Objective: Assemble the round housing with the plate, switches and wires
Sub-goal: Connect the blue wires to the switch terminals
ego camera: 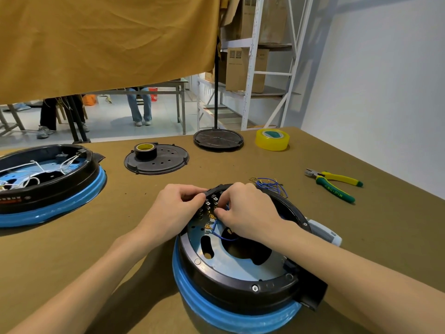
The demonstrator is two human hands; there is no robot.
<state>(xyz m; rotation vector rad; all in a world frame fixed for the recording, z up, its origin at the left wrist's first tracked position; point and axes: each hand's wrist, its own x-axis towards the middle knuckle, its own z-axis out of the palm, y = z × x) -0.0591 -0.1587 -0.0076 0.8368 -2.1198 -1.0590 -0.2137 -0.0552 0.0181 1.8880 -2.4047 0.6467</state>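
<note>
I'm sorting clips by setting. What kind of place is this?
Most likely a small assembly workshop. A work table holds round housings, pliers and tape rolls, metal shelving behind it carries cardboard boxes, and more tables stand beyond.

Both hands are curled over the far rim of the round black housing with a blue band (pixel 240 292): the left hand (pixel 178 208) grips the black switch block (pixel 213 197) at the edge, and just beside it the right hand (pixel 245 210) pinches a thin blue wire (pixel 222 237) that loops over the silvery metal plate (pixel 240 263) below its fingers. Just beyond the right hand lies a loose bundle of blue wires with brass terminals (pixel 269 184), and farther to its right yellow-and-green-handled pliers (pixel 334 183) rest on the brown tabletop (pixel 361 237).
</note>
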